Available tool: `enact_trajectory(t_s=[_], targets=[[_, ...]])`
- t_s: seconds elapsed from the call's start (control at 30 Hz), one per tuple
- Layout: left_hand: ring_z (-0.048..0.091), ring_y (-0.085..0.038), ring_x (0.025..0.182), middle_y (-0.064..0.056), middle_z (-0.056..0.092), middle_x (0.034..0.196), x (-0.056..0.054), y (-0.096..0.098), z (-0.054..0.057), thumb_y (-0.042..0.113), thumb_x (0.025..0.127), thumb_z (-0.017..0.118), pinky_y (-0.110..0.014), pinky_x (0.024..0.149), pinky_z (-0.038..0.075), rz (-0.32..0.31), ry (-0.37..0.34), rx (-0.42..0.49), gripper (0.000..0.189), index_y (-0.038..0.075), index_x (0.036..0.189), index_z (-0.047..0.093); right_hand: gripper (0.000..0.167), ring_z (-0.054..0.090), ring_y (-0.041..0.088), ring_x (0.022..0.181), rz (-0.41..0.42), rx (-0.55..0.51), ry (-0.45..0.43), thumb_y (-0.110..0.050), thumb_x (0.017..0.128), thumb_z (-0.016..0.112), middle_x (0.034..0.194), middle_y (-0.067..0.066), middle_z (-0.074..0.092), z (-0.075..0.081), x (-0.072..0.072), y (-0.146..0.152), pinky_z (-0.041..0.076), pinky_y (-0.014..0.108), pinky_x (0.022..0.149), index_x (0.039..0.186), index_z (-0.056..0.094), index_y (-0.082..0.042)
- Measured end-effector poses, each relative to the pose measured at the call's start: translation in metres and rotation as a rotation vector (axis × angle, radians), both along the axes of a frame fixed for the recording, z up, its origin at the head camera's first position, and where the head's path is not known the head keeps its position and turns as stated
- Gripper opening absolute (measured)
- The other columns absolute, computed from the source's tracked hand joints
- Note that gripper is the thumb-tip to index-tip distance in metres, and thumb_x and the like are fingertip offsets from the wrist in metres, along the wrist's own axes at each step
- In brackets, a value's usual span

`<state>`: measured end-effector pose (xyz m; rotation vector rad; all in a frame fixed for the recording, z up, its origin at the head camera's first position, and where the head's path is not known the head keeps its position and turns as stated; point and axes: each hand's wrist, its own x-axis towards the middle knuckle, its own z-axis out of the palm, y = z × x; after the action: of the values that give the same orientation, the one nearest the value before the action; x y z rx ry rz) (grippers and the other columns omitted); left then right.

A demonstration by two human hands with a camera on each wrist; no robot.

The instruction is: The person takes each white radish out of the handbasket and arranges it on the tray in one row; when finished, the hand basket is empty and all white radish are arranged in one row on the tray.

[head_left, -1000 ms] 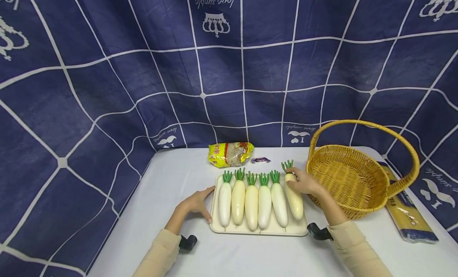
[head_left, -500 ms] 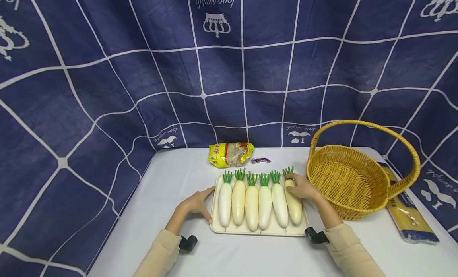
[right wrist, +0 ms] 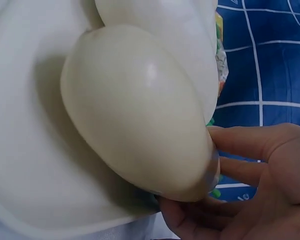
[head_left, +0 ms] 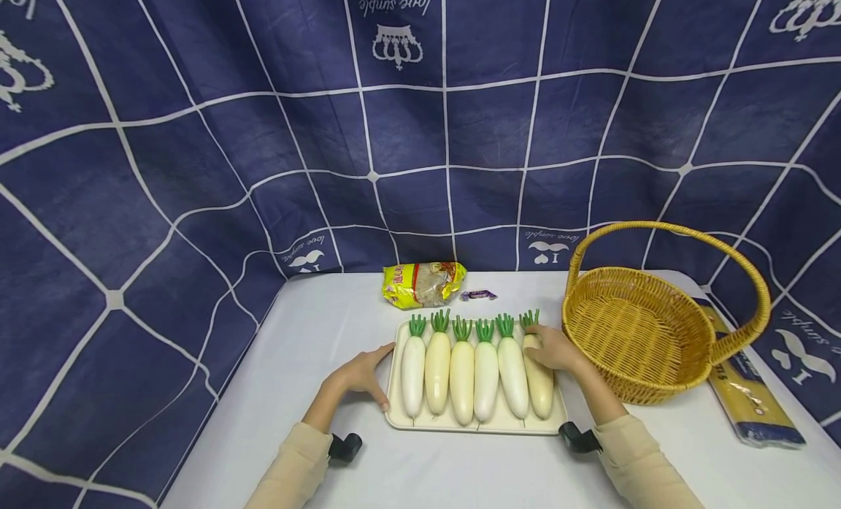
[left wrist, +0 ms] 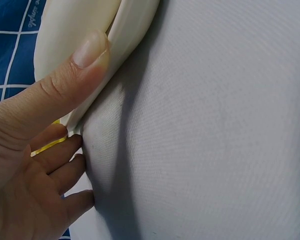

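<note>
Several white radishes (head_left: 462, 381) with green leafy tops lie side by side in a cream rectangular tray (head_left: 447, 426). My right hand (head_left: 554, 348) grips the rightmost radish (head_left: 542, 396) near its leafy end, and that radish lies inside the tray. In the right wrist view, thumb and fingers curve about the top of this radish (right wrist: 135, 110). At the tray's left side, my left hand (head_left: 360, 374) is spread, thumb and fingers extended along the edge. The left wrist view has the thumb (left wrist: 72, 72) over the tray's rim (left wrist: 132, 37).
A woven basket (head_left: 634, 330) with a tall handle stands right of the tray. Beside it lies a long pasta packet (head_left: 752, 399). Behind the tray are a yellow food bag (head_left: 423, 284) and a small purple-wrapped candy (head_left: 479, 294). A blue curtain (head_left: 420, 129) backs the table.
My right hand has brought the rightmost radish down and toward me, so it now lies in line with the others. My left hand stays at the tray edge.
</note>
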<state>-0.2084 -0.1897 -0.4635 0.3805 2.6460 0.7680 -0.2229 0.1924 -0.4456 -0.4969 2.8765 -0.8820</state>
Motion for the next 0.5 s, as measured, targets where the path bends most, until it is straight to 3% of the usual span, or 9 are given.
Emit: enact_trajectory(t_s=[0.5], targets=[[0.037,-0.04,0.132,-0.022,0.04,0.143,-0.0004,-0.0018,-0.0003,0.023,0.042,0.094,-0.053,0.109,0.03,-0.011,-0.01,0.001,0.122,0.002,0.145,0.032,0.048,0.053,0.051,0.108,0.015,0.046,0.016,-0.008,0.08,0.065,0.114,0.037,0.057,0.0019,0.0036,-0.0007,0.043,0.057,0.094,0.119,0.053,0.017]])
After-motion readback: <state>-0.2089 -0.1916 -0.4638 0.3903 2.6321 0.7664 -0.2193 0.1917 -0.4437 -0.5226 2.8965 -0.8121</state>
